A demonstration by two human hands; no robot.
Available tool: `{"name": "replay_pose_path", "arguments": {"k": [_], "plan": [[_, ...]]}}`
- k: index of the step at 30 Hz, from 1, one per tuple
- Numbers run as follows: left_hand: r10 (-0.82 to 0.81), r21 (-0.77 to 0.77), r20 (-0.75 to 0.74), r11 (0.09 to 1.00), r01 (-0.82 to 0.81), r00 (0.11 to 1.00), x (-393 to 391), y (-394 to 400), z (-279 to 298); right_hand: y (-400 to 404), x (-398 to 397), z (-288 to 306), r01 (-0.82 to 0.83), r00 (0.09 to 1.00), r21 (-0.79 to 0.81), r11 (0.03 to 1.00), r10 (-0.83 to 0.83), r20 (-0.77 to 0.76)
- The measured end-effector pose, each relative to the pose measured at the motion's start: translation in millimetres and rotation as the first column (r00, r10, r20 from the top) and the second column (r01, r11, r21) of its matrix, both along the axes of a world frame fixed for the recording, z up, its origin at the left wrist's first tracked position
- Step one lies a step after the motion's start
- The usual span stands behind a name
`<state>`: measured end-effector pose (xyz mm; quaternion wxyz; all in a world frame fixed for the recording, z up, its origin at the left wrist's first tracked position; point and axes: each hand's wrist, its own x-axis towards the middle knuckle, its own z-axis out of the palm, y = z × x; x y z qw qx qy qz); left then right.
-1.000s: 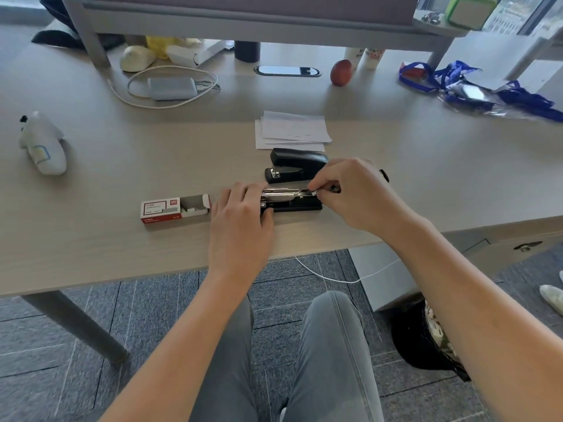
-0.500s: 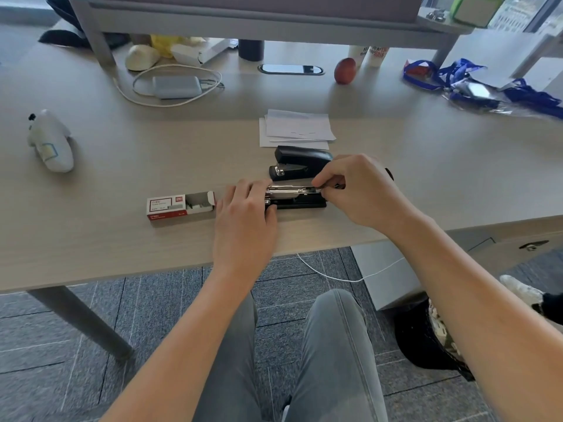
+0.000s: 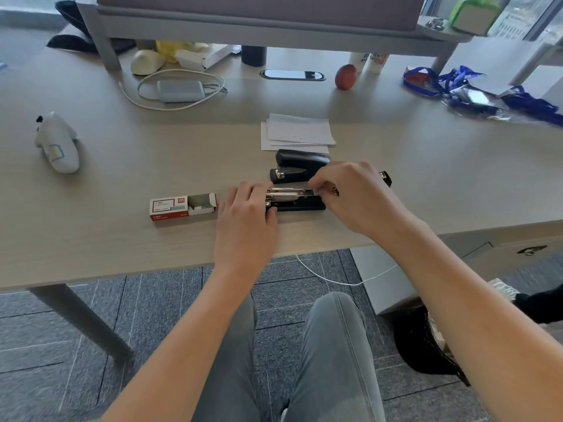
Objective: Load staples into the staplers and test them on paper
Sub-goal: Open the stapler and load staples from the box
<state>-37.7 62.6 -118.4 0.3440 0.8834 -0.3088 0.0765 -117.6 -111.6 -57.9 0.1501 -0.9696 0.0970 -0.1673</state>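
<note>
A black stapler (image 3: 297, 202) lies opened flat near the desk's front edge, its metal staple channel facing up. My left hand (image 3: 246, 220) grips its left end. My right hand (image 3: 353, 193) pinches a small strip of staples (image 3: 316, 191) at the right end of the channel; the stapler's lid sticks out behind this hand. A second black stapler (image 3: 300, 167) stands closed just behind. An open red and white staple box (image 3: 182, 207) lies to the left. A small stack of white paper (image 3: 297, 132) rests farther back.
A white toy figure (image 3: 58, 144) lies at the far left. A grey charger with a white cable (image 3: 178, 89), an apple (image 3: 345, 77), blue lanyards (image 3: 451, 82) and a monitor shelf leg (image 3: 103, 47) stand at the back. My knees are under the desk edge.
My hands stay on the opened stapler; the right hand's fingers have shifted slightly along the right end of the channel. The view has moved a little.
</note>
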Motion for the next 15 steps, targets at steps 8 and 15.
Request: {"name": "replay_pose_path", "arguments": {"k": [8, 15], "plan": [[0.003, 0.006, 0.004, 1.0, -0.003, 1.0, 0.2, -0.3, -0.8, 4.8, 1.0, -2.4, -0.052, 0.999, -0.022, 0.998, 0.052, 0.013], [-0.013, 0.007, 0.009, 1.0, 0.013, 1.0, 0.3, 0.6, -0.4, 14.3, 5.4, -6.2, -0.076, 0.997, -0.049, 0.996, 0.075, -0.016]]}}
